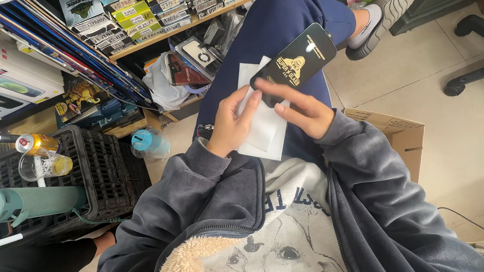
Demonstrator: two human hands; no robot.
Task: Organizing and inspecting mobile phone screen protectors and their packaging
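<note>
Seated, the person held things over the blue-trousered lap. Their right hand (303, 109) pinched the lower end of a black screen protector (296, 61), which tilted up and away over the thigh. Their left hand (232, 123) gripped a white sleeve (265, 135) from its left edge, thumb on top, the sleeve lying partly beneath the protector. Just beside the right sleeve stood an open cardboard box (399, 133) on the floor. A black crate (97, 163) sat well to the left.
</note>
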